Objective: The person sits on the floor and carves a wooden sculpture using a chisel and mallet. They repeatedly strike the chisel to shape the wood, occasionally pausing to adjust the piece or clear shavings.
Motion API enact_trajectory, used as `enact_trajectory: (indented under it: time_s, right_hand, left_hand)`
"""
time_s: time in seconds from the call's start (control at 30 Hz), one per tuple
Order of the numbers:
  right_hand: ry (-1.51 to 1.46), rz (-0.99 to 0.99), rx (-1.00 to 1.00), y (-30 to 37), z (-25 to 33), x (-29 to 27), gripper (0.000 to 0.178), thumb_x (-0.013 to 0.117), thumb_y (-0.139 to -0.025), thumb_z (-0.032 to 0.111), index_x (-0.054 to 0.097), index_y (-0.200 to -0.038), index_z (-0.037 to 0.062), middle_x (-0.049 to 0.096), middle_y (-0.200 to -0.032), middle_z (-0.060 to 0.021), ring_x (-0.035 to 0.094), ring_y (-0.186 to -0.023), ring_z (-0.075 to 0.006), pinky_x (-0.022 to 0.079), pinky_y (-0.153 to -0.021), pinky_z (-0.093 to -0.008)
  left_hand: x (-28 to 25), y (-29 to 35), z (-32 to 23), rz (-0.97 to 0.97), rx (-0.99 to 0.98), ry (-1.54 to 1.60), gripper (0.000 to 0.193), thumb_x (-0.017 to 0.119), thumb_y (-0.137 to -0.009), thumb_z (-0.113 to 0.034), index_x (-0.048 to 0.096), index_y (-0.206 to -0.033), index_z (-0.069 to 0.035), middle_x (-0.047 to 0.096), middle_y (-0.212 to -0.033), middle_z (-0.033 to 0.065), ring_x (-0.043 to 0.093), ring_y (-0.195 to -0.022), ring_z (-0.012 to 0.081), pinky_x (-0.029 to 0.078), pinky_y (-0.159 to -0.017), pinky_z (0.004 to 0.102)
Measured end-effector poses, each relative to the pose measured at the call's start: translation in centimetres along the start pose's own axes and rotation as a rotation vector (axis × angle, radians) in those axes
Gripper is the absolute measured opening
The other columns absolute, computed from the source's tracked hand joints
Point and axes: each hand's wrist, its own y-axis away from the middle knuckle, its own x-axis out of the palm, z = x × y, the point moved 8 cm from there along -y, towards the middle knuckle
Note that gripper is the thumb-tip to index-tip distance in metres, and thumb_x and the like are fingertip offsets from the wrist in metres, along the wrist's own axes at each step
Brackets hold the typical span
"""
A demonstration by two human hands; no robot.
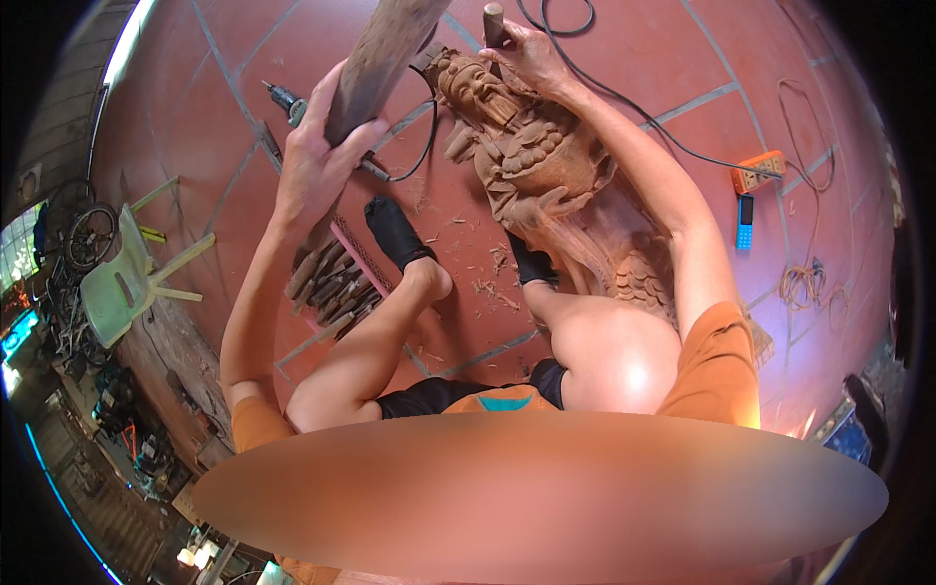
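A carved wooden statue (546,161) of a bearded figure lies on the floor, its head away from me and its lower end beside my right leg. Its surface is brown and deeply cut. My right hand (534,60) is closed around a chisel (494,27) with a round wooden handle, held upright beside the statue's head. Whether its edge touches the wood cannot be made out. My left hand (317,146) grips a thick wooden mallet (385,63), raised left of the statue and slanting up to the right. The mallet's far end runs out of view.
Several wooden-handled tools (336,288) lie in a pink-edged tray by my left leg. A power tool (286,102) with a cord rests beyond it. Wood chips (487,288) litter the tiles. At right are an orange power strip (759,172) and blue phone (745,222); at left, a pale green chair (117,283).
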Motion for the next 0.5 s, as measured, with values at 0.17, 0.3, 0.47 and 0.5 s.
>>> enact_trajectory:
  time_s: [0.17, 0.3, 0.47, 0.5]
  right_hand:
    - [0.014, -0.007, 0.030, 0.2, -0.3, 0.6, 0.033, 0.080, -0.090, 0.028, 0.069, -0.107, 0.0026, 0.074, -0.091, -0.0130, 0.072, -0.082, -0.0188, 0.056, -0.075, -0.0356]
    - [-0.033, 0.027, -0.078, 0.2, 0.7, 1.0, 0.030, 0.078, -0.090, 0.024, 0.070, -0.107, 0.0007, 0.075, -0.091, -0.0179, 0.074, -0.083, -0.0266, 0.056, -0.076, -0.0370]
    - [0.022, 0.038, -0.030, 0.1, 0.4, 0.9, 0.034, 0.078, -0.091, 0.024, 0.066, -0.113, 0.0009, 0.073, -0.091, -0.0179, 0.072, -0.081, -0.0254, 0.055, -0.074, -0.0387]
    - [0.023, 0.045, -0.001, 0.3, 0.1, 0.9, 0.035, 0.078, -0.091, 0.025, 0.065, -0.113, 0.0011, 0.073, -0.091, -0.0177, 0.072, -0.081, -0.0250, 0.055, -0.074, -0.0386]
  left_hand:
    - [2.9, -1.9, -0.5, 0.016, 0.098, 0.001, 0.068, 0.074, -0.094, -0.024, 0.042, -0.153, -0.012, 0.070, -0.120, 0.0159, 0.068, -0.110, 0.0246, 0.051, -0.097, 0.0371]
    - [4.5, -2.9, 0.9, 0.147, -0.016, -0.192, 0.068, 0.075, -0.093, -0.026, 0.043, -0.152, -0.013, 0.071, -0.119, 0.0195, 0.070, -0.110, 0.0283, 0.052, -0.096, 0.0386]
    - [2.8, -2.8, -0.1, 0.034, 0.041, -0.033, 0.067, 0.074, -0.093, -0.023, 0.043, -0.151, -0.011, 0.073, -0.113, 0.0176, 0.071, -0.101, 0.0208, 0.055, -0.089, 0.0379]
    - [2.4, -2.8, -0.9, -0.033, 0.140, -0.002, 0.067, 0.074, -0.093, -0.023, 0.043, -0.151, -0.011, 0.073, -0.112, 0.0174, 0.071, -0.099, 0.0200, 0.056, -0.088, 0.0378]
